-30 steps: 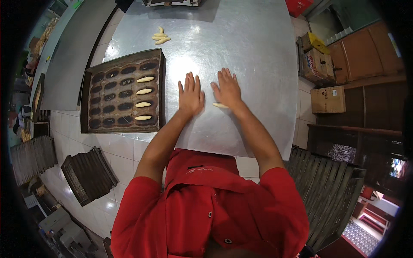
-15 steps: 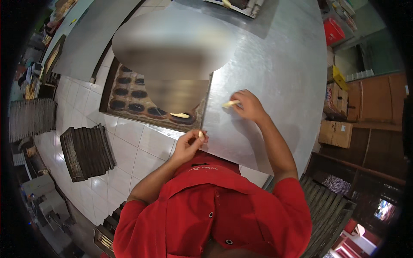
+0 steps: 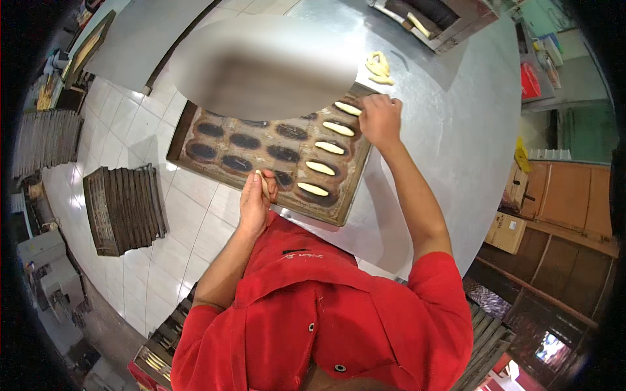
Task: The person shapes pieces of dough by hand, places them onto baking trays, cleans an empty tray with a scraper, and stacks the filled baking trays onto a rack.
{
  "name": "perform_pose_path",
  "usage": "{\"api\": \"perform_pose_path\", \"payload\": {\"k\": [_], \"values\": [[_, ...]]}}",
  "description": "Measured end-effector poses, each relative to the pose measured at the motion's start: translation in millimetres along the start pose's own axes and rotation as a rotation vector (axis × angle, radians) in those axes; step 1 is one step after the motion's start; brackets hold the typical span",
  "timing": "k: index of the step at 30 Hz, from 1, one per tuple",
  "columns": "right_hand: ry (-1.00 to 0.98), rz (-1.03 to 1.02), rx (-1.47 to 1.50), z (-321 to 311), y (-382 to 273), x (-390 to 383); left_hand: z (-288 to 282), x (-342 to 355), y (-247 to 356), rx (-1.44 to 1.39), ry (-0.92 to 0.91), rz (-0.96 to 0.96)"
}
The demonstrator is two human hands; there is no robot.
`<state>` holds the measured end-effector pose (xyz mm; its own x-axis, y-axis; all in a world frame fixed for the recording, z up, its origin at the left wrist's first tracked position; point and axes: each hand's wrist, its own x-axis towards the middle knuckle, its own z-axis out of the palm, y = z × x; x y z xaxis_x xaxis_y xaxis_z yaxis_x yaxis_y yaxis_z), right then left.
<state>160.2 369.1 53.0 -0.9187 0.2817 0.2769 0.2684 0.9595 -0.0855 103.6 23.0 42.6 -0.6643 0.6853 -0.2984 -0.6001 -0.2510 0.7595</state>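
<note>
A dark, worn baking tray [image 3: 261,171] with oval black marks lies in front of me, its right part over the metal table. Along its right side several pale, tapered dough rolls [image 3: 320,168] sit in a row, one to a mark. My right hand [image 3: 381,120] is at the row's far end, fingers curled, its fingertips at the end of the farthest dough roll [image 3: 347,108]. My left hand [image 3: 255,201] is closed round another dough roll [image 3: 262,182] above the tray's near edge. A blurred patch hides the tray's far left part.
More dough [image 3: 378,67] lies in a small heap on the metal table [image 3: 450,137], beyond the tray. A metal-framed box [image 3: 443,26] stands at the table's far side. Stacked trays [image 3: 124,210] stand on the tiled floor at left; cardboard boxes [image 3: 505,232] are at right.
My right hand has moved from over the bare table, carrying a dough roll, to the tray's far right. The view has shifted, and more of the dough row shows. My left hand still holds its roll.
</note>
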Motion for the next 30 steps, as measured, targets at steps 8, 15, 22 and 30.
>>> {"api": "perform_pose_path", "payload": {"k": [8,15,22,30], "values": [[0.250,-0.337,0.754,-68.9,-173.5,-37.1,52.7,11.2,60.2,0.107,-0.297,0.359],[-0.103,-0.203,0.470,15.9,-168.2,-90.7,52.7,27.8,112.0,0.652,-0.330,0.650],[0.202,0.116,0.526,-22.7,-70.8,-60.2,-15.5,56.5,65.1,1.571,-0.505,0.397],[0.319,0.516,0.371,50.5,113.2,28.8,1.4,31.8,52.5,1.702,-0.424,0.459]]}}
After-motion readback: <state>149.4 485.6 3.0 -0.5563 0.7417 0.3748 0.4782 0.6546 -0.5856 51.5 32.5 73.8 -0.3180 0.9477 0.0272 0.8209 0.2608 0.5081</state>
